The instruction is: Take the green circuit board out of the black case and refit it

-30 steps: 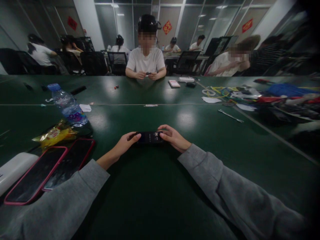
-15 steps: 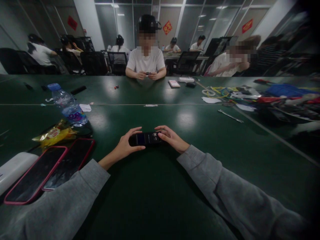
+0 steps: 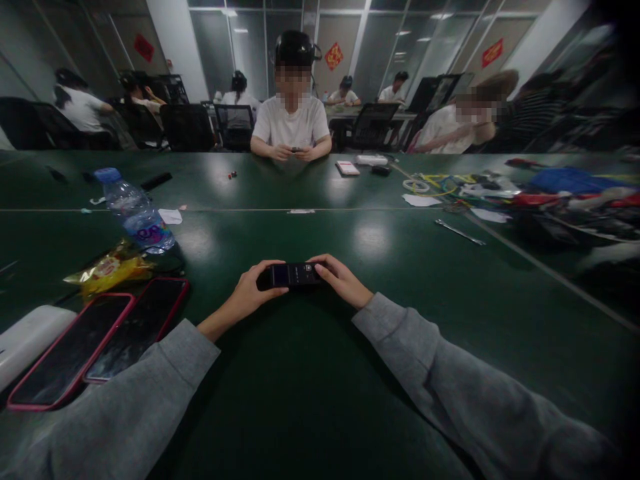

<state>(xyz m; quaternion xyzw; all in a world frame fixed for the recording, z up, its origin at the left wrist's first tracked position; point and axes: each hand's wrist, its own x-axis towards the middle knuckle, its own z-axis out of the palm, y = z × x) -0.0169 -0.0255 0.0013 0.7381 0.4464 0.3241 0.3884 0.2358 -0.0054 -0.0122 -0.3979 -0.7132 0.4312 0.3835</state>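
Between my hands is a small black handheld device (image 3: 290,275) with a dark screen on its left half and small buttons with pale markings on its right. Around its left end, my left hand (image 3: 249,288) is closed, thumb along the near edge and fingers at the far edge. My right hand (image 3: 344,280) grips the other end, with its thumb at the front near the buttons and the fingers behind. Whether the device touches the green table (image 3: 290,373) I cannot tell.
To my left lie two phones in pink-red cases (image 3: 75,350) (image 3: 140,327), a white object (image 3: 33,337), a yellow wrapper (image 3: 110,270) and a tilted plastic bottle (image 3: 135,210). Rightward are a wrench (image 3: 460,232) and heaped cables (image 3: 480,187). A person (image 3: 291,123) sits opposite.
Both hands have closed in more tightly on the device. The fingertips of my left hand have come down onto its edges, and the device has tilted slightly.
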